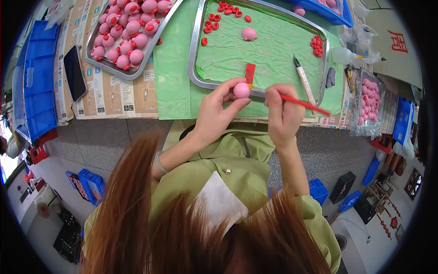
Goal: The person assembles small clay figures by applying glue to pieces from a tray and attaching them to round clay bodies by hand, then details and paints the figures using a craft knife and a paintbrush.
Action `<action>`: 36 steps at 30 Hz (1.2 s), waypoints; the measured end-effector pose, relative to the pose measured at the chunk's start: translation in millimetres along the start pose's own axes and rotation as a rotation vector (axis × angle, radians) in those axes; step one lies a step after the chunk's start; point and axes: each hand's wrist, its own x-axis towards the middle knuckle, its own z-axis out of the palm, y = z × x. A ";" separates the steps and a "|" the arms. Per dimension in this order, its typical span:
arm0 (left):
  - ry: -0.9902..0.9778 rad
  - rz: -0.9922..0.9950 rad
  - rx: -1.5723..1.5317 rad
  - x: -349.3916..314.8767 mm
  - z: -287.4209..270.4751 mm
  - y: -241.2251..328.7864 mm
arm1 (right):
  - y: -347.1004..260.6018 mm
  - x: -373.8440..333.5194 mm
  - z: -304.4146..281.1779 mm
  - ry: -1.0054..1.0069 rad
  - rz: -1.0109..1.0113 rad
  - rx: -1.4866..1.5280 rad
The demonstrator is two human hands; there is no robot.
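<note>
Between the thumb and fingers of my left hand (213, 109) is a small pink ball (242, 91), held over the near rim of a metal tray (194, 50) lined with green sheet. My right hand (285, 112) grips a thin red-handled brush (306, 104); its yellowish tip is at the ball's upper right side. Just beyond the ball lies a red strip (250, 74). Inside the tray are one more pink ball (249, 34), loose red ring-shaped pieces (215, 18), a pile of them (316, 45) at the right, and a white pen-like tool (305, 82) leaning on the rim.
At the left, a second metal tray (86, 50) holds many pink balls with red parts, beside a dark phone (75, 73). On the right stand a white squeeze bottle (343, 55) and a plastic-wrapped pack of pink balls (369, 101). A blue bin (335, 17) sits at the far right.
</note>
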 end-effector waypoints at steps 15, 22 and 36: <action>0.092 0.040 -0.012 1.5 3.0 -3.3 | -7.3 3.3 -0.4 -0.044 0.043 -0.001; 0.092 0.036 -0.021 0.7 3.0 -4.6 | -6.5 0.6 1.7 -0.034 -0.084 -0.002; 0.097 0.099 0.058 3.3 4.5 -4.7 | -7.7 2.1 9.1 -0.099 -0.213 0.046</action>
